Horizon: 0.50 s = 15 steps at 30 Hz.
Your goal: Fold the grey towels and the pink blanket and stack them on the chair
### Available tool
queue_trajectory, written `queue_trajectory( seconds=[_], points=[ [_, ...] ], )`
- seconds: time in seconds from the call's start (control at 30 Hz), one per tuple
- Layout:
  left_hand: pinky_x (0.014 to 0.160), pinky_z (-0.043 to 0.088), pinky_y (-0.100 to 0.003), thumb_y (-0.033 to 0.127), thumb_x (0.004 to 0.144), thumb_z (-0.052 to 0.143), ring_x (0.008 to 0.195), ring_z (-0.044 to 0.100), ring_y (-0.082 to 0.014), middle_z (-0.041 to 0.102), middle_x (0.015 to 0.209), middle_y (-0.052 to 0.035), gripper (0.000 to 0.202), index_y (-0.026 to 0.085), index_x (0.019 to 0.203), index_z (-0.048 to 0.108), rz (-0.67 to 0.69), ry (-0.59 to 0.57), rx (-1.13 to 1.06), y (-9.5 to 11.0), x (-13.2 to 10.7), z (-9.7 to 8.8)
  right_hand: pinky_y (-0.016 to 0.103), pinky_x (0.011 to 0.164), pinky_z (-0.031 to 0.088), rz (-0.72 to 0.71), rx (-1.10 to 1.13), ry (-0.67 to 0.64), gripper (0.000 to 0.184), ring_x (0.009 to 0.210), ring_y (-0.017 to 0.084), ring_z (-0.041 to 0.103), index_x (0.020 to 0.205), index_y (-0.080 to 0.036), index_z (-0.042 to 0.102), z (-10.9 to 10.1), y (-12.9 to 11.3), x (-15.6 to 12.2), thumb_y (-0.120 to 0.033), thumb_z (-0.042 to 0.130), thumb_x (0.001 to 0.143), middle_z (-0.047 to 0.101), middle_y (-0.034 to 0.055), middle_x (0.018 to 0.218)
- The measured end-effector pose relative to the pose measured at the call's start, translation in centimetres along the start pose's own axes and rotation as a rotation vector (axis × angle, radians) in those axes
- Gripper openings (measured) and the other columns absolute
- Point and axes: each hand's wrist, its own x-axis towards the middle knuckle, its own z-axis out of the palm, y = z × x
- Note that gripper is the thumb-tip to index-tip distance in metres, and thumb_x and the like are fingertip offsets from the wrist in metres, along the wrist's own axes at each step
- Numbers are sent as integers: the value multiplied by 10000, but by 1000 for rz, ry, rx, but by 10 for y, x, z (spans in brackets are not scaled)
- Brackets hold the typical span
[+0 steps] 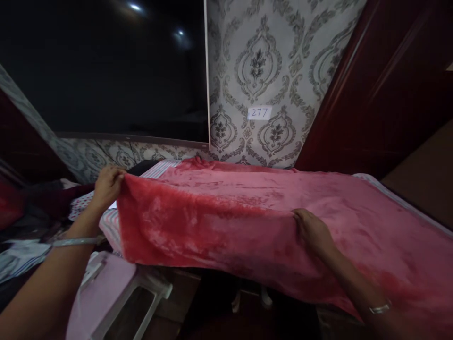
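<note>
Stool [109, 281], smooth pink plastic, eight o'clock. Red blanket [212, 231], plush, mottled nap, centre, draped to four o'clock; left hand [107, 185] pinching its corner at nine, right hand [314, 230] its edge at four. Beyond: flat glossy screen [116, 71], ten; damask-patterned wallpaper [258, 63], twelve.

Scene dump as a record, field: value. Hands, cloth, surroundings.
left_hand: left hand pinches a corner of the red cloth, raised
right_hand: right hand grips the same cloth along its raised edge
cloth_state: near part hangs between the hands; the rest lies spread, with some wrinkles
under_cloth: striped fabric, showing at the left end
front_left: stool with a pinkish top
wall: patterned wallpaper, label reading 277, large dark screen at left
wrists: a bracelet on each
</note>
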Motion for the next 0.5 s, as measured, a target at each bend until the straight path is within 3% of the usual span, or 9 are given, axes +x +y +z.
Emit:
queue_trajectory(
  seconds=[0.07, 0.17, 0.37, 0.5],
  points=[
    [1005, 506, -411, 323, 815, 433, 1023, 649, -281, 683, 946, -69, 160, 245, 836, 570, -69, 3, -48, 5, -3, -6, 371, 770, 521, 25, -4, 56, 340, 861, 259, 676, 982, -221, 663, -5, -3, 2, -288, 329, 980, 714, 105, 929],
    [958, 528, -405, 376, 829, 436, 981, 668, -277, 706, 952, -51, 258, 236, 937, 625, -122, 128, -85, 14, -8, -17, 384, 785, 520, 59, -13, 138, 322, 868, 270, 668, 960, -226, 647, -19, -6, 5, -322, 341, 978, 705, 115, 921],
    [1000, 504, -384, 355, 878, 437, 1063, 671, -260, 726, 1047, -58, 338, 204, 1036, 695, 7, 340, -30, 51, -9, -48, 384, 761, 491, 95, -93, 245, 319, 858, 283, 651, 1014, -214, 642, -63, -4, 8, -353, 360, 960, 691, 132, 929],
    [1038, 472, -384, 248, 893, 449, 1114, 646, -236, 711, 1074, -60, 316, 148, 1053, 701, 112, 443, -8, 84, 1, -70, 361, 696, 446, 49, -238, 370, 356, 840, 270, 647, 1001, -166, 679, -111, 6, 28, -346, 376, 951, 696, 165, 942]
  ],
)
